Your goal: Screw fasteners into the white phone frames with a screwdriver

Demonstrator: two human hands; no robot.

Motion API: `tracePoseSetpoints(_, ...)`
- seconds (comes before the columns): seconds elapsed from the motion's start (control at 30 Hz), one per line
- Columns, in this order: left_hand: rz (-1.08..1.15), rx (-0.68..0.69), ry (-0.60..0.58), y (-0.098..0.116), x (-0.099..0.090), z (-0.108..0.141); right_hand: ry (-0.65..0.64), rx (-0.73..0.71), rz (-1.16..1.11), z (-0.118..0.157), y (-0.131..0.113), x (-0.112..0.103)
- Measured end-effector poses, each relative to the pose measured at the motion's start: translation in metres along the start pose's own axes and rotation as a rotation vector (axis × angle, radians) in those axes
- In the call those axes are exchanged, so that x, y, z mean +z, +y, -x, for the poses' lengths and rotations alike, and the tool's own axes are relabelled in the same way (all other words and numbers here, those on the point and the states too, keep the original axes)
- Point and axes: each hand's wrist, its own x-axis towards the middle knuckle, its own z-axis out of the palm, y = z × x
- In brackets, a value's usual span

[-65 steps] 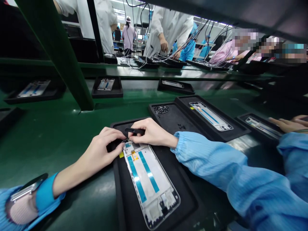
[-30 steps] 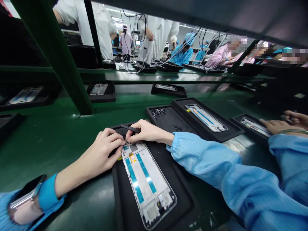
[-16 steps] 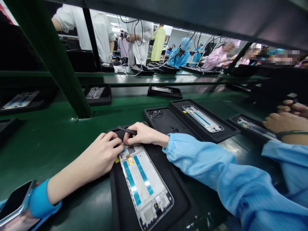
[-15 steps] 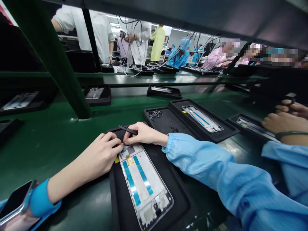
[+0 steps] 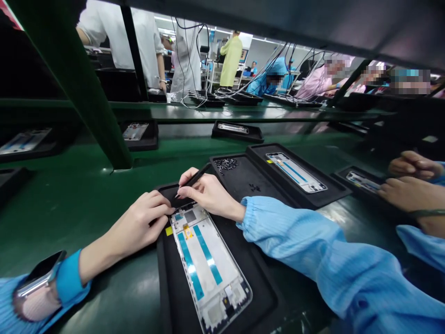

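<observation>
"What's sitting along the left?"

"Two phone frames [image 5: 24,141], each lying in its own black tray, with one green post [image 5: 83,102] slanting between them."

"And the person's own hands?"

"The left hand [image 5: 141,218] is curling its fingers at the top-left corner of a third phone frame [image 5: 202,262], which is lying in a near tray [image 5: 250,260] and showing two blue strips [image 5: 189,266]. I'm not managing to tell whether the fingertips are gripping anything. The right hand [image 5: 208,192] is pinching one pair of black tweezers [image 5: 194,178] above the top edge."

"Further right?"

"A fourth frame [image 5: 233,128] is resting behind; a parts tray [image 5: 236,181] is holding one heap and one small cluster of dark pieces; then a fifth frame [image 5: 297,172], and a sixth [image 5: 363,182] beside a co-worker's two hands [image 5: 399,192]."

"The surface?"

"A glossy green desk [image 5: 93,185] is carrying everything. Beyond it, cables [image 5: 205,55] are hanging, and two people in white and one in a yellow coat [image 5: 231,60] are standing."
</observation>
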Motion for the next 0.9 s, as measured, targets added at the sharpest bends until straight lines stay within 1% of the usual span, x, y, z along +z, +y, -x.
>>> tracePoseSetpoints(0.13, 0.016, -0.037, 0.029, -0.0002, 0.0006, 0.0006, -0.006, 0.030, 0.056, -0.0004, 0.0003, 0.0000)
tracePoseSetpoints(0.23, 0.023, -0.051, 0.038, 0.0007, 0.0006, 0.0001, -0.013, 0.011, 0.119, 0.0006, -0.0015, -0.0003)
tracePoseSetpoints(0.33, 0.029, -0.066, 0.035, 0.0007, 0.0011, -0.0005, -0.027, -0.010, 0.145, 0.0016, -0.0027, -0.0010)
tracePoseSetpoints(0.5, 0.037, -0.075, 0.025, 0.0002, 0.0017, 0.0002, -0.068, -0.005, 0.215, 0.0016, -0.0015, -0.0023)
tracePoseSetpoints(0.57, 0.039, -0.077, 0.025, 0.0004, 0.0013, 0.0001, -0.070, -0.055, 0.309, 0.0014, -0.0013, -0.0018)
tracePoseSetpoints(0.67, 0.036, -0.073, 0.029, 0.0013, 0.0003, -0.0009, -0.107, -0.203, 0.453, 0.0011, -0.0030, 0.0003)
tracePoseSetpoints(0.73, 0.030, -0.066, 0.036, 0.0020, -0.0005, -0.0018, -0.155, -0.281, 0.490, 0.0011, -0.0052, 0.0018)
tracePoseSetpoints(0.77, 0.027, -0.064, 0.040, 0.0023, -0.0009, -0.0022, -0.159, -0.295, 0.490, 0.0012, -0.0063, 0.0023)
tracePoseSetpoints(0.83, 0.023, -0.064, 0.043, 0.0027, -0.0012, -0.0028, -0.114, -0.256, 0.451, 0.0016, -0.0077, 0.0024)
tracePoseSetpoints(0.9, 0.019, -0.062, 0.038, 0.0026, -0.0013, -0.0030, -0.049, -0.145, 0.352, 0.0021, -0.0077, 0.0015)
